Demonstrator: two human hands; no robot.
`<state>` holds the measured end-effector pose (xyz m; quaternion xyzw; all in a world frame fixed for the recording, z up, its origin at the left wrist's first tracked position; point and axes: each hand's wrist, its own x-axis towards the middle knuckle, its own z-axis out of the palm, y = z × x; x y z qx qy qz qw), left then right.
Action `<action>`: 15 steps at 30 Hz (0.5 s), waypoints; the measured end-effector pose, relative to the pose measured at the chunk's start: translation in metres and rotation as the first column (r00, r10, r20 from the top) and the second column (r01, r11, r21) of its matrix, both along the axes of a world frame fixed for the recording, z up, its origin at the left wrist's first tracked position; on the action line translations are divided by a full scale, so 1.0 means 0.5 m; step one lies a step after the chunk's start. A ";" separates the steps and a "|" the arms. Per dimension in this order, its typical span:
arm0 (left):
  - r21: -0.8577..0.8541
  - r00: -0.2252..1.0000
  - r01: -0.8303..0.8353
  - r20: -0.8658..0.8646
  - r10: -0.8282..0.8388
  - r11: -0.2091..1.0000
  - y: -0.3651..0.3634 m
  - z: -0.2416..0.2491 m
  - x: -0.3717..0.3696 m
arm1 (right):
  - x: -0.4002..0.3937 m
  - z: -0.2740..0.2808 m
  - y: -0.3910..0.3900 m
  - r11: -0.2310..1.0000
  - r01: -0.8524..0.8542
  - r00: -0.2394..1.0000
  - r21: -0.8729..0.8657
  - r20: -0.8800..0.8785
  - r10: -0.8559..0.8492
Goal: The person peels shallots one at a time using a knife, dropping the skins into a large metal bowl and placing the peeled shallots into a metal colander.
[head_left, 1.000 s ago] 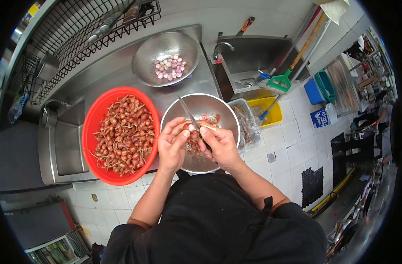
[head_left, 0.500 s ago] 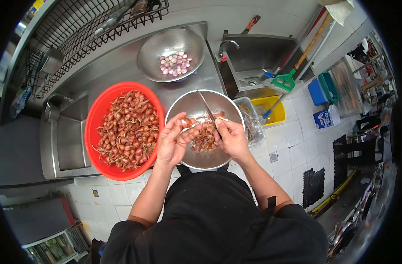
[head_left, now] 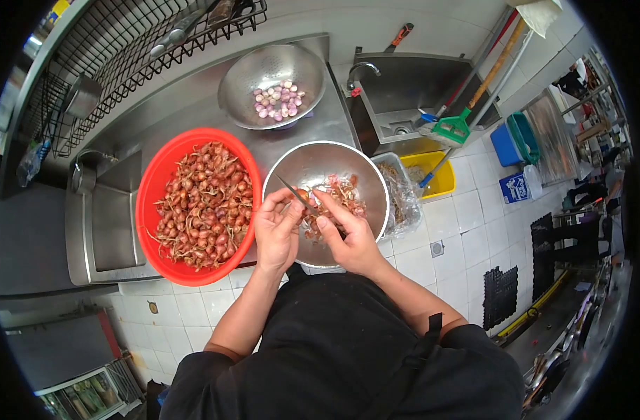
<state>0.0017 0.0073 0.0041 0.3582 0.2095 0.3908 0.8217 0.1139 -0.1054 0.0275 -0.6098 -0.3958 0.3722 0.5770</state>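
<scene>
My left hand (head_left: 278, 234) pinches a reddish-brown shallot (head_left: 303, 194) over the steel bowl (head_left: 365, 175); fingers and blade partly cover it. In my right hand (head_left: 351, 241) is a small knife (head_left: 292, 189), its blade pointing up and left across the shallot. The knife's handle is mostly hidden in the palm. Papery shallot peels (head_left: 344, 187) lie inside the bowl below both hands. To the left, a red basin (head_left: 145, 203) is heaped with unpeeled shallots (head_left: 204, 206). Peeled, pale purple shallots (head_left: 281, 101) sit in the steel colander (head_left: 239, 80) behind the bowl.
A steel sink (head_left: 117, 224) lies left of the basin, another sink (head_left: 425, 84) at back right. A yellow tub (head_left: 442, 183) and a plastic-wrapped container (head_left: 402, 189) stand right of the bowl. A wire rack (head_left: 145, 63) hangs upper left; a green dustpan (head_left: 451, 129) leans right.
My right hand has turned and moved slightly down and left. The knife has swung left, its blade now crossing the shallot at my left fingertips. My left hand has shifted slightly.
</scene>
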 end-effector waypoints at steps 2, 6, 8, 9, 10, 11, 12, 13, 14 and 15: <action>0.050 0.999 -0.039 -0.009 0.039 0.998 -0.008 0.001 0.005 | -0.004 -0.006 0.007 0.985 0.045 0.984 0.169 0.162 -0.072; 0.188 0.992 -0.105 -0.047 0.116 0.977 -0.016 0.005 0.005 | -0.009 0.011 0.009 0.984 0.035 0.985 0.174 0.163 -0.064; 0.252 0.988 -0.124 -0.054 0.142 0.960 -0.021 -0.001 0.005 | -0.015 0.013 0.015 0.972 0.077 0.982 0.220 0.151 -0.112; 0.317 0.984 -0.142 -0.059 0.169 0.938 -0.024 0.003 0.006 | -0.016 0.014 0.016 0.972 0.075 0.982 0.222 0.152 -0.111; 0.319 0.984 -0.142 -0.059 0.169 0.937 -0.030 0.008 0.007 | -0.017 0.015 0.016 0.971 0.081 0.987 0.226 0.121 -0.110; 0.408 0.974 -0.171 -0.067 0.216 0.897 -0.039 0.015 0.007 | -0.018 0.016 0.016 0.969 0.088 0.990 0.230 0.089 -0.111; 0.493 0.962 -0.196 -0.070 0.263 0.847 -0.043 0.022 0.007 | -0.020 0.015 0.018 0.969 0.088 0.990 0.231 0.089 -0.111; 0.494 0.962 -0.196 -0.070 0.263 0.847 -0.042 0.020 0.007 | -0.023 0.014 0.021 0.957 0.118 0.986 0.264 0.085 -0.145; 0.456 0.967 -0.191 -0.064 0.246 0.869 -0.040 0.017 0.006 | -0.024 0.014 0.023 0.943 0.148 0.980 0.297 0.082 -0.179; 0.416 0.971 -0.187 -0.057 0.231 0.890 -0.039 0.016 0.006 | -0.023 0.020 0.019 0.943 0.147 0.980 0.298 0.083 -0.179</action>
